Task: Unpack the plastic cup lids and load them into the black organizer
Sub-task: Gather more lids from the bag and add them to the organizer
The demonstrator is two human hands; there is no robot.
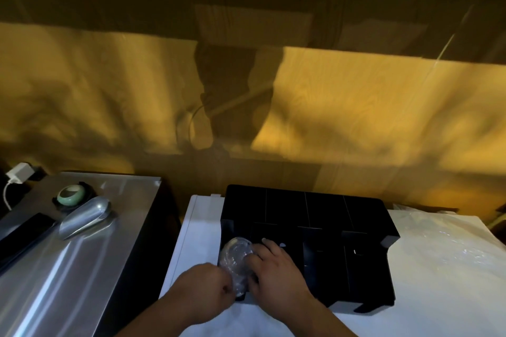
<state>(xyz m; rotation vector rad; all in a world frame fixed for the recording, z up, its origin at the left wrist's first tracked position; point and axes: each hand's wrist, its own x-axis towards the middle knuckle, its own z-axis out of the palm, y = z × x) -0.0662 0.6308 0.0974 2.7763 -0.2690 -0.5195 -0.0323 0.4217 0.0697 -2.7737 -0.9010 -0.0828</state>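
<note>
Stack of clear lids (pixel 236 257) sits at the front-left compartment of the black organizer (pixel 328 213), lying on its side, far end already over the slot, near end toward the person.

Left hand (pixel 202 284) is curled round the near end of the stack. Right hand (pixel 273 273) wraps the stack's right side, thumb on the lids, fingers reaching over the divider next to it. So both hands are gripping the lids, one at each flank, stack between them and touching both.

Step in hand, as I read it: seating the stack in that slot. To do it well:
- keep the stack squeezed end to end so the lids don't fan out
- line it up parallel to the slot walls before lowering
- lower the far end first, then slide the left hand out last
- thin plastic, so light grip; too much pressure likely cracks or deforms the rims

The other compartments look dark; can't tell if any are filled.

Organizer stands on a white surface (pixel 197 227). Crumpled plastic bag (pixel 438 232) lies to its right, near but apart. On the left, a separate steel counter (pixel 95 268) carries a metal scoop (pixel 85 216), a green ring (pixel 71 194) and a white charger (pixel 17 172) at the far corner.
</note>
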